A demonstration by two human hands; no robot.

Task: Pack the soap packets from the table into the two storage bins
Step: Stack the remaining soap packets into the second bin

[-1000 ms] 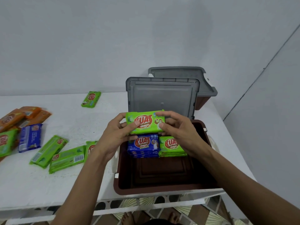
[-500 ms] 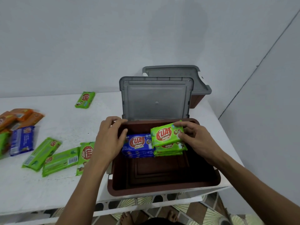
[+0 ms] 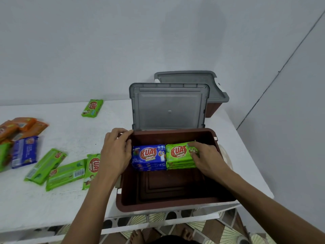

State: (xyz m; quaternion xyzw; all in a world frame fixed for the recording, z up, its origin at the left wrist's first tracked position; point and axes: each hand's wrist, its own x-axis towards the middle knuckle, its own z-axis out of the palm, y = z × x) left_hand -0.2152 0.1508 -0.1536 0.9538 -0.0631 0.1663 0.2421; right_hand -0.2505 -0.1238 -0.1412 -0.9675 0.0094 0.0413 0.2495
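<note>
The brown storage bin (image 3: 175,204) stands open in front of me, its grey lid (image 3: 168,108) propped up behind it. Against its far wall lie a stack of blue soap packets (image 3: 148,155) and a stack of green soap packets (image 3: 178,154). My right hand (image 3: 205,157) rests on the top green packet, its fingers round the packet's right end. My left hand (image 3: 116,150) lies over the bin's left rim, fingers relaxed, touching the blue stack's left side. A second brown bin (image 3: 213,108) with a grey lid stands behind the first.
On the white table (image 3: 61,205) to the left lie three green packets (image 3: 65,173), a blue packet (image 3: 24,152), orange packets (image 3: 22,127) and a lone green packet (image 3: 92,107) near the wall. The table's front edge is close to me, tiled floor below.
The green packet that both hands held above the bin has gone down onto the green stack. My left hand let go and moved to the bin's left rim.
</note>
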